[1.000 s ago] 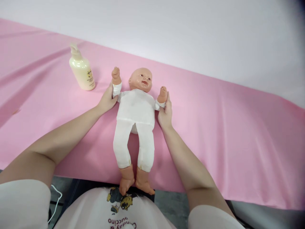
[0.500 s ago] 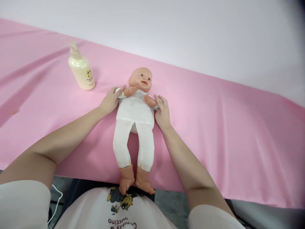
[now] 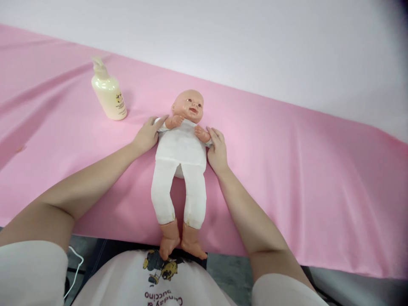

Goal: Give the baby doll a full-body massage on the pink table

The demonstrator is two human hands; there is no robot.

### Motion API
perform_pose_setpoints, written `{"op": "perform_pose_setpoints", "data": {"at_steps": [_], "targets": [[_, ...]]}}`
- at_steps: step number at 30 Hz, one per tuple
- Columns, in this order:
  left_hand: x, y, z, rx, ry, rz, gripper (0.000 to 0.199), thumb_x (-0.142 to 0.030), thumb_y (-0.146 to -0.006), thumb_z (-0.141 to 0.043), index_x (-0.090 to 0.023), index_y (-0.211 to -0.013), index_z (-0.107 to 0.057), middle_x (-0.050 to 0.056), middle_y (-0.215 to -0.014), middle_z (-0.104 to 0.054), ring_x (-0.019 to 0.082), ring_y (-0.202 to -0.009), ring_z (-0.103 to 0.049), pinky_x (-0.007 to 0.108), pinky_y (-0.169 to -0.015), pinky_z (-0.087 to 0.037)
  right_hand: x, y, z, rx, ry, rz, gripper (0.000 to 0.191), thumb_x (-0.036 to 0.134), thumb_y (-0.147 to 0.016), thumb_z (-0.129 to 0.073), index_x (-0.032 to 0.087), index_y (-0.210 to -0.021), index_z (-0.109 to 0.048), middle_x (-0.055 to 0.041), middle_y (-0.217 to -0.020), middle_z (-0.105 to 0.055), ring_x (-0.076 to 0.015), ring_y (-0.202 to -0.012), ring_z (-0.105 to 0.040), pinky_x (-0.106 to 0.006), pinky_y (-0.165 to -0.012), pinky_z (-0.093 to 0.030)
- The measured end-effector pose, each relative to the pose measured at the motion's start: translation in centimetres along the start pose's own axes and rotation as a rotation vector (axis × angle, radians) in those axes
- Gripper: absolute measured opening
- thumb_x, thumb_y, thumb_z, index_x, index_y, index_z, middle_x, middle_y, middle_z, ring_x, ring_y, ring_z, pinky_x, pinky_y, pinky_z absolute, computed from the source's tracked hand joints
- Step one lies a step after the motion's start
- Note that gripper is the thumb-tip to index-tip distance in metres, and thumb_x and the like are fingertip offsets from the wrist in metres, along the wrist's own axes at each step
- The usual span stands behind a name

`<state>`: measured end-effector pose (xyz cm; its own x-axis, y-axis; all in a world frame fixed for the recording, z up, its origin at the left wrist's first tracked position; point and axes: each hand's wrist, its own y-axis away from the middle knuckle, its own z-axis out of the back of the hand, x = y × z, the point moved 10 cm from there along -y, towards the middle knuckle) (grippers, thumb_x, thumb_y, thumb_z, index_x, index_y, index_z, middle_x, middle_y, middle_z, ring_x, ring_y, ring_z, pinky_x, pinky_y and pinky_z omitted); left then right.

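A baby doll (image 3: 181,146) in a white cloth body lies on its back, its head away from me and its feet at the near table edge. My left hand (image 3: 147,135) is closed round the doll's arm on the left side, near the sleeve. On the other side, my right hand (image 3: 218,151) grips the doll's right-hand-side arm, fingers laid over the sleeve. Parts of both hands' grips are hidden behind the doll's arms. Both of the doll's forearms are bent over its chest.
A cream pump bottle (image 3: 110,95) stands upright to the left, beyond my left hand. Pink cloth (image 3: 270,170) with some folds covers the table. A white wall (image 3: 255,46) rises behind it. A white cable (image 3: 78,265) hangs below the near edge at left.
The doll's forearm on the right has shifted very slightly. Both hands, the doll's body and the bottle stay in place.
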<state>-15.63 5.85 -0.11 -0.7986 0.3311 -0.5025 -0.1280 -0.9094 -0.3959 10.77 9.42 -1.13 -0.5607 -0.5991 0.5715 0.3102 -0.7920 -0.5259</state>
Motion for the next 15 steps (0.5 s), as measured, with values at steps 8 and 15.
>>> {"op": "perform_pose_setpoints", "data": {"at_steps": [8,15], "targets": [[-0.6,-0.1,1.0,-0.046,0.132,-0.024,0.068,-0.013,-0.086,-0.040,-0.021,-0.154,-0.035,0.013,-0.139,-0.055,0.028,-0.131,-0.050,0.051,-0.115,-0.041,-0.1,0.1,0.6,-0.068,-0.117,-0.024,0.060,0.018,-0.093,-0.037,0.028,-0.152,-0.038,-0.0071,-0.151,-0.047,-0.0217,-0.143,-0.043,-0.053,-0.124,-0.034],[3.4,-0.3,1.0,-0.180,0.234,0.098,0.057,-0.032,-0.095,-0.051,-0.018,-0.144,-0.025,0.017,-0.130,-0.057,0.026,-0.120,-0.059,0.046,-0.104,-0.050,-2.7,-0.2,1.5,-0.195,-0.245,-0.100,0.076,0.021,-0.091,-0.042,0.028,-0.159,-0.007,-0.0084,-0.168,-0.012,-0.0208,-0.154,-0.026,-0.052,-0.122,-0.035]]}}
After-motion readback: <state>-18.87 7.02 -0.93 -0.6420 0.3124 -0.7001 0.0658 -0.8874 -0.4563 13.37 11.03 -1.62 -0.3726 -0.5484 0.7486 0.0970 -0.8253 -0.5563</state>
